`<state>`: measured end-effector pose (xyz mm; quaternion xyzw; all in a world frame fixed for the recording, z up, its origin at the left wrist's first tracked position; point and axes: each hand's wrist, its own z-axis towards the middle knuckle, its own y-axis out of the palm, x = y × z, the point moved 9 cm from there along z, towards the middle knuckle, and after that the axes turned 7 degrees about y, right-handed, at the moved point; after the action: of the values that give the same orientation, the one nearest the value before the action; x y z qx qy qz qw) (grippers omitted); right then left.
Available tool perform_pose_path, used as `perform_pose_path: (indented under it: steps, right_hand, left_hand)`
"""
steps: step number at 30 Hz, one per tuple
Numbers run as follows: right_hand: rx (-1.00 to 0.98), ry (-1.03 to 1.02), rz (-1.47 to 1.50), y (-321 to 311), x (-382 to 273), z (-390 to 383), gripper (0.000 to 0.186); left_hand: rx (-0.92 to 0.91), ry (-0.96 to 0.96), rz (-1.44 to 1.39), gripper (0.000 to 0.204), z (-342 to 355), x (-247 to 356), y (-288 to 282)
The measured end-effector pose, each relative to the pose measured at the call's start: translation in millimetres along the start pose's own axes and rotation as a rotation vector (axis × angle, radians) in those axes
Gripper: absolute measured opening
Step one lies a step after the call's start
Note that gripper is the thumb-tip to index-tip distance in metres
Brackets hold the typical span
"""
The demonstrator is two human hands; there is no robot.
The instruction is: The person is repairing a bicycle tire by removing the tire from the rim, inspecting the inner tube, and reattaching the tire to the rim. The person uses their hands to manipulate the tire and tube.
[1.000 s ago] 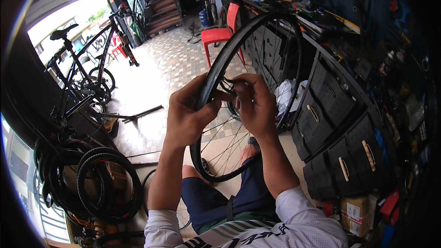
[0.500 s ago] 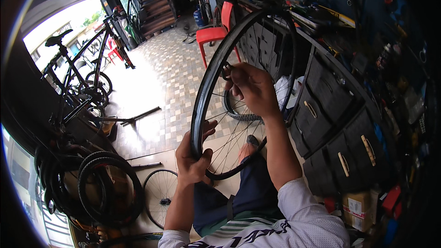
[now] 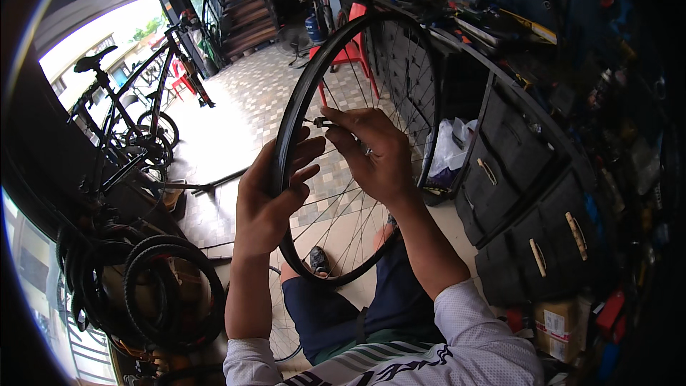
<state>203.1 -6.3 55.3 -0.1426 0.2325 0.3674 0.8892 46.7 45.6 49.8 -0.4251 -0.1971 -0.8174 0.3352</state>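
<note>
A spoked bicycle wheel (image 3: 284, 149) with a black rim stands upright and tilted before me, its lower edge between my legs. My left hand (image 3: 268, 196) wraps around the near left side of the rim, fingers reaching inside toward the spokes. On the inner side of that rim, my right hand (image 3: 375, 154) pinches a small metal piece (image 3: 319, 122) between thumb and forefinger. This piece lies close to the left fingertips; its exact kind is too small to make out.
Bicycle tyres (image 3: 171, 293) are heaped at the lower left, below a parked bicycle (image 3: 136, 100). A red chair (image 3: 361, 64) stands beyond the wheel. Black drawers (image 3: 504, 143) and a tool-strewn workbench (image 3: 493, 28) line the right, with a cardboard box (image 3: 557, 329) beneath.
The wheel has shifted left and turned slightly. My left hand has moved up along the rim, and my right hand has come lower and left, nearer to it.
</note>
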Motion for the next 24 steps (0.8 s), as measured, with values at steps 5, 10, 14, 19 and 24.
perform_pose_path:
  steps: [5, 10, 14, 19, 24]
  right_hand:
    - [-0.016, -0.008, -0.008, 11, 0, 0, 0.028]
    - [-0.084, 0.041, 0.038, 14, 4, -1, 0.029]
    - [-0.032, -0.159, -0.013, 10, -11, -1, 0.033]
    - [-0.034, -0.06, 0.074, 14, -2, -5, 0.038]
    - [-0.088, 0.278, 0.399, 23, 35, -6, 0.031]
  left_hand:
    - [-0.017, 0.009, 0.045, 0.072, -2, 1, -2]
    - [-0.05, 0.016, 0.101, 0.069, 0, -4, -6]
    - [-0.069, 0.01, 0.171, 0.069, 8, -5, -7]
    - [-0.038, 0.009, 0.095, 0.071, 12, -12, -7]
    - [-0.033, 0.049, 0.072, 0.071, 17, -17, -9]
